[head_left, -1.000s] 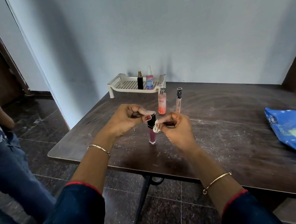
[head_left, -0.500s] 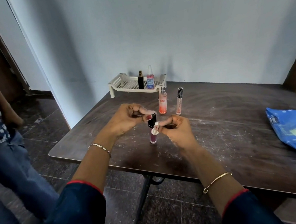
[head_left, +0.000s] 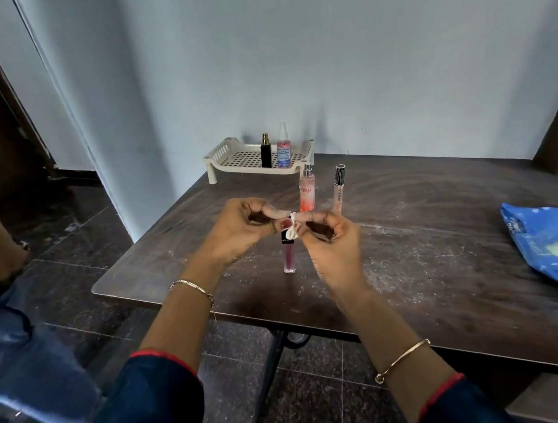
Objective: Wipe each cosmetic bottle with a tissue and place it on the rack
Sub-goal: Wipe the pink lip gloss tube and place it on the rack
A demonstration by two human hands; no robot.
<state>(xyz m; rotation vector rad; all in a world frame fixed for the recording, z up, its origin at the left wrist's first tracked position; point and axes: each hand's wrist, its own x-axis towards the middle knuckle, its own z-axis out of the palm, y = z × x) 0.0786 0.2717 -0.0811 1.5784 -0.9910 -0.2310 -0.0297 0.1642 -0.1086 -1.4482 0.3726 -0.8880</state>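
A slim dark-pink lip gloss tube (head_left: 288,258) with a black cap hangs upright just above the dark wooden table (head_left: 430,257). My left hand (head_left: 241,227) pinches its cap from above. My right hand (head_left: 330,237) presses a small crumpled white tissue (head_left: 292,225) against the cap. An orange spray bottle (head_left: 307,189) and a thin clear tube with a patterned cap (head_left: 339,187) stand on the table just behind my hands. On the cream slotted rack (head_left: 231,159) at the far edge stand a black bottle (head_left: 266,152) and a pink spray bottle (head_left: 283,148).
A blue plastic packet (head_left: 553,248) lies at the table's right side. White crumbs speckle the tabletop. A person in jeans (head_left: 12,342) stands close at the left, on the dark tiled floor. A wall rises right behind the rack.
The tissue in my right hand has slid up from the side of the cap to its top. The left hand keeps its hold. The person at the left has shifted slightly.
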